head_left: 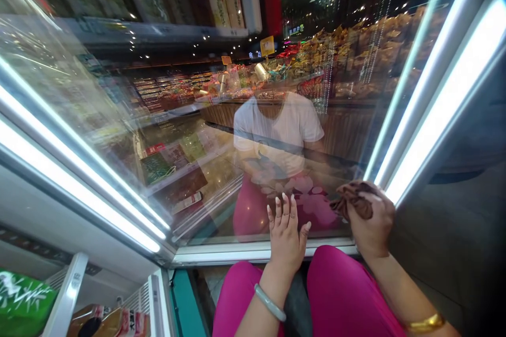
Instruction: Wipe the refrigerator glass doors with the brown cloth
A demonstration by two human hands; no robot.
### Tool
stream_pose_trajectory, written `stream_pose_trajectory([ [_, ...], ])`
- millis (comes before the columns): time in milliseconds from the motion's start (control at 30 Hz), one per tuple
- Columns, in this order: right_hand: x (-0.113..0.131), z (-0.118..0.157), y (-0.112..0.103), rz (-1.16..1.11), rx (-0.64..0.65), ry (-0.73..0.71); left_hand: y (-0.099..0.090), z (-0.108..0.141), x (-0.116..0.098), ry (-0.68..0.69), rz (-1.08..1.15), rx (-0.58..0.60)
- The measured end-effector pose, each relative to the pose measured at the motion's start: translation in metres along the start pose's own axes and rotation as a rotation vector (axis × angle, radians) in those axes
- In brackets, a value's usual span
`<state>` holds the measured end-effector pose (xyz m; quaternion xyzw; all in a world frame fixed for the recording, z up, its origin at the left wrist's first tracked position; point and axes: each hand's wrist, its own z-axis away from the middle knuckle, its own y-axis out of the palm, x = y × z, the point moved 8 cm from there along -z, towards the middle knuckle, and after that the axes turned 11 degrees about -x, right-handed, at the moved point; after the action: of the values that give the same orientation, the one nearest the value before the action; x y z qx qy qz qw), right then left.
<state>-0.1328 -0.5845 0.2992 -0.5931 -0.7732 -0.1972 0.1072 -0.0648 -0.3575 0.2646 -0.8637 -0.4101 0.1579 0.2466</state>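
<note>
My left hand (pixel 285 231), with a pale bangle (pixel 270 303) on its wrist, is spread with its palm towards the lower glass pane (pixel 221 189); nothing is in it. At the pane's lower right corner, my right hand (pixel 371 221) holds a crumpled brown cloth (pixel 353 197) against the glass. A gold bracelet (pixel 427 322) circles the right wrist. The glass carries a reflection of a white shirt and pink trousers.
Bright light strips (pixel 443 95) run along the door's right side and the left side. At lower left, shelves hold a green package (pixel 23 300) and bottles (pixel 130 322). My knees (pixel 343 284) are close below the door's bottom frame (pixel 229 254).
</note>
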Motion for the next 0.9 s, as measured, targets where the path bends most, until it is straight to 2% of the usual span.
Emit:
stream_pose_trajectory([
  [67,0.010,-0.027,0.005,0.064,-0.079,-0.045,-0.002,-0.009,-0.005,0.010,0.009,-0.029],
  [133,0.030,-0.038,0.017,0.094,-0.064,-0.124,-0.003,-0.018,-0.011,0.022,0.028,-0.047],
  [200,0.050,-0.027,0.029,0.079,0.035,-0.210,-0.003,-0.025,-0.016,0.030,0.051,-0.055],
  [267,0.060,-0.005,0.032,0.039,0.134,-0.259,-0.004,-0.028,-0.018,0.033,0.067,-0.055],
  [333,0.054,0.011,0.026,-0.005,0.171,-0.232,-0.005,-0.028,-0.016,0.037,0.075,-0.044],
  [400,0.040,0.007,0.016,-0.024,0.120,-0.161,-0.007,-0.028,-0.013,0.038,0.076,-0.036],
  [500,0.027,-0.025,0.011,0.027,-0.018,-0.069,-0.011,-0.033,-0.010,0.031,0.075,-0.051],
  [600,0.044,-0.050,0.025,0.091,-0.050,-0.073,-0.013,-0.043,-0.013,0.015,0.078,-0.062],
  [667,0.065,-0.043,0.038,0.086,0.023,-0.151,-0.012,-0.049,-0.016,0.012,0.087,-0.051],
  [767,0.081,-0.006,0.045,0.062,0.199,-0.269,-0.013,-0.053,-0.017,0.024,0.099,-0.042],
  [833,0.073,0.012,0.040,0.059,0.246,-0.276,-0.015,-0.053,-0.016,0.044,0.096,-0.045],
  [900,0.058,0.007,0.030,0.041,0.195,-0.218,-0.017,-0.054,-0.012,0.061,0.083,-0.049],
])
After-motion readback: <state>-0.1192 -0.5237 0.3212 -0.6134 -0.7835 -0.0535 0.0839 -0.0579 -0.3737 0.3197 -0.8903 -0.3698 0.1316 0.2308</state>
